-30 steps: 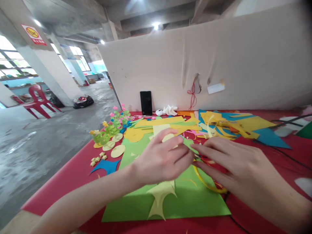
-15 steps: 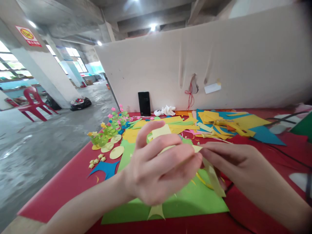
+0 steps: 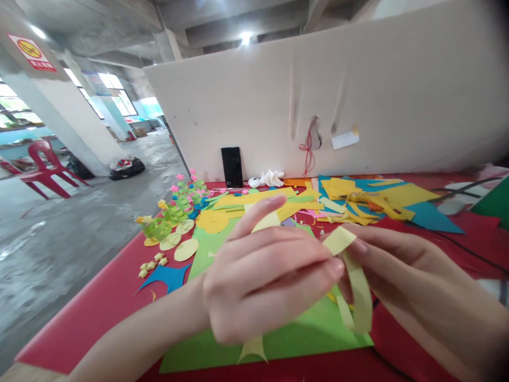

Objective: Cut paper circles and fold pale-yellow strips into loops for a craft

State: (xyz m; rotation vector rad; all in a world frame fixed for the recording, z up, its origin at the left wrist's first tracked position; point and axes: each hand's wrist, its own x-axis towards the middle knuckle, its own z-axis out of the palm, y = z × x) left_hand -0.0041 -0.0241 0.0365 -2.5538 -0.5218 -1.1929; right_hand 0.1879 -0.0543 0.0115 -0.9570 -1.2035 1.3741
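Note:
A pale yellow paper strip (image 3: 361,297) hangs in a curl, one end pinched between the fingertips of my left hand (image 3: 266,281) and my right hand (image 3: 392,265). Both hands are closed and meet over a green paper sheet (image 3: 222,353). Another pale yellow piece (image 3: 267,222) sticks up behind the fingers of my left hand; whether it is part of the same strip I cannot tell. At the sheet's front edge lies a pale yellow scrap (image 3: 254,349) with curved sides. My left hand hides the middle of the sheet.
Small folded paper stars (image 3: 153,264), a blue paper scrap (image 3: 169,278) and pale paper discs (image 3: 186,250) lie at left, near paper flower models (image 3: 167,217). A yellow glue gun (image 3: 382,204) rests on scraps at back right. A black phone (image 3: 231,167) leans against the partition (image 3: 258,106).
My right hand has shifted a little right and turned. The strip's end now shows between the hands, and its tail bends into a loop. The view has swung slightly.

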